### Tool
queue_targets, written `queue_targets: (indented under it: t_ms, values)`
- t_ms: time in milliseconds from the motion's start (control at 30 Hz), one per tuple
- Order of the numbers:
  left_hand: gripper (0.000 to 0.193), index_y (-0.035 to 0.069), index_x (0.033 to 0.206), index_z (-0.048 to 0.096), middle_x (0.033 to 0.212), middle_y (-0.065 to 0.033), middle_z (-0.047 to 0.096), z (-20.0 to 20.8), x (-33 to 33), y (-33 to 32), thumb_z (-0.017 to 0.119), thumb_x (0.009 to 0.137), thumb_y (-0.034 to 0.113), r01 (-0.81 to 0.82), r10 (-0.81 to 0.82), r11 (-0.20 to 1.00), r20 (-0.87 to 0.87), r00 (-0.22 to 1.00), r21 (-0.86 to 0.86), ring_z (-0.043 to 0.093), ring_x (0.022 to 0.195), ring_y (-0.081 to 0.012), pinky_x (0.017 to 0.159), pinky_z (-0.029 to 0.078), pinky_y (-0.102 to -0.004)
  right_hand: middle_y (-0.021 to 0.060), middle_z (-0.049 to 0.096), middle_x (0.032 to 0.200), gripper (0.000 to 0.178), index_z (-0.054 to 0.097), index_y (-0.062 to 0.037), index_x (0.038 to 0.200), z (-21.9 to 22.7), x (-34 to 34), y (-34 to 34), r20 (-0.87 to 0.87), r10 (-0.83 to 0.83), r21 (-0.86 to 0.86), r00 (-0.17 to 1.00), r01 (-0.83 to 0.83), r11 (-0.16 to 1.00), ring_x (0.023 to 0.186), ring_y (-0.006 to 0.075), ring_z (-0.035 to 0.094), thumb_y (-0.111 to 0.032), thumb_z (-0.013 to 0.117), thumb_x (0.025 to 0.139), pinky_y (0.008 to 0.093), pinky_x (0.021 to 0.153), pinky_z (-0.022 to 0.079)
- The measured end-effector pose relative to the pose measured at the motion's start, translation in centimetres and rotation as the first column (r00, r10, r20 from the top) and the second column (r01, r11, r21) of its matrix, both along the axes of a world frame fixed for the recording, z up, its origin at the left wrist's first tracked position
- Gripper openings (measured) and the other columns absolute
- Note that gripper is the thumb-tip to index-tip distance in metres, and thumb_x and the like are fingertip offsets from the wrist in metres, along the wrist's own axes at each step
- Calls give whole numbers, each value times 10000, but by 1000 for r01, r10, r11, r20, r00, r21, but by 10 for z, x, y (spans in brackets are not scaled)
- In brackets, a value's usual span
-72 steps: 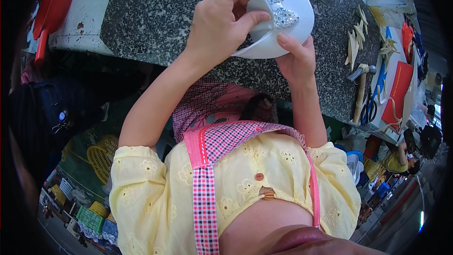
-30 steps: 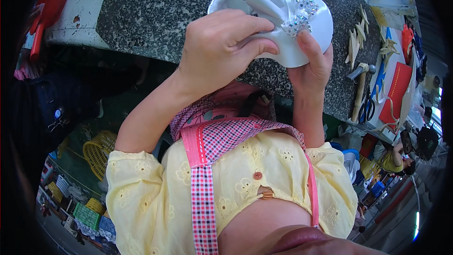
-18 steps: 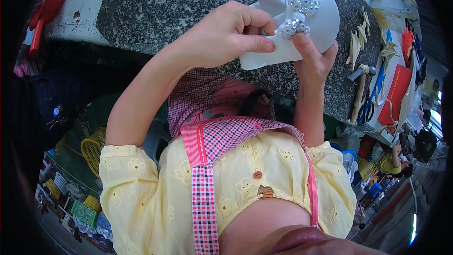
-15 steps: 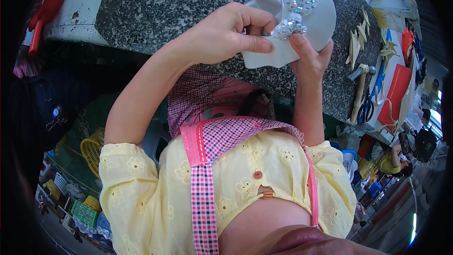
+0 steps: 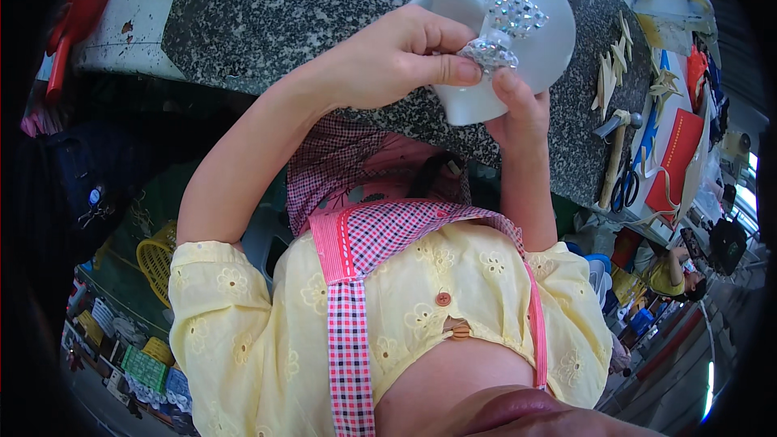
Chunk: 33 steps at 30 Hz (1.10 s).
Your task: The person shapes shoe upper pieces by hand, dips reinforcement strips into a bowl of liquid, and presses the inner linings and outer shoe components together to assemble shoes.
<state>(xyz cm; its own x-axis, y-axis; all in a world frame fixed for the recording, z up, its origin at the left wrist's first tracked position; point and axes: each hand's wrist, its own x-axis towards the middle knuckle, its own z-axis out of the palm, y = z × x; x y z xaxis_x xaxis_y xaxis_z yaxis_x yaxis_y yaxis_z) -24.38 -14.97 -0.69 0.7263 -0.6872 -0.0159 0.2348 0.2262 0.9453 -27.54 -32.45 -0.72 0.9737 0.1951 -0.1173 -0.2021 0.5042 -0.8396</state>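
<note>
Over the stone slab I hold up a glossy white curved piece point(image 5: 547, 53) with a silvery rhinestone bow point(image 5: 516, 14) on it. I cannot make out what kind of article it is. My left hand point(image 5: 401, 53) pinches the piece's left side beside the bow, thumb on top and fingers curled. My right hand point(image 5: 522, 109) grips the lower right part, its thumb against the bow's lower end and its other fingers hidden behind the piece. A white flap stands up at the upper left of the piece, behind my left fingers.
On the speckled slab point(image 5: 267, 24) to the right lie pale pointed scraps point(image 5: 605, 85), a hammer point(image 5: 617, 146) and scissors point(image 5: 625, 190). Beyond them is a flat red item point(image 5: 677, 154). A red dustpan point(image 5: 91, 0) is at far left; a co-worker point(image 5: 668, 271) is at far right.
The white piece has turned in my hands, its upper left flap showing wider and its lower edge shifted right. My right hand has moved slightly left and down; the left has barely moved.
</note>
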Motion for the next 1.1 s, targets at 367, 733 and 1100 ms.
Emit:
queue_targets:
  t_ms: [367,733,1100]
  values:
    - [291,20,964,617,958,-120,607,66,17,12,599,684,-59,-590,-75,775,959,273,228,607,795,-244,673,483,-269,127,449,1028,308,573,-92,911,-24,61,16,573,800,-594,178,762,255,1024,317,454,-96,642,611,365,820,488]
    - [490,12,1138,502,984,-115,553,11,23,15,567,654,49,-673,-523,494,806,276,551,509,954,-275,856,427,-373,162,502,1104,555,436,-35,1203,-19,35,-1,604,426,-782,673,399,479,925,301,560,-71,649,692,349,803,471]
    - [404,63,1028,556,884,-115,511,-2,12,31,611,632,5,-613,-287,569,831,476,548,517,889,-275,788,426,-356,33,560,781,399,551,-92,1086,-43,28,10,817,566,-485,109,662,571,751,199,580,-122,586,689,302,695,491]
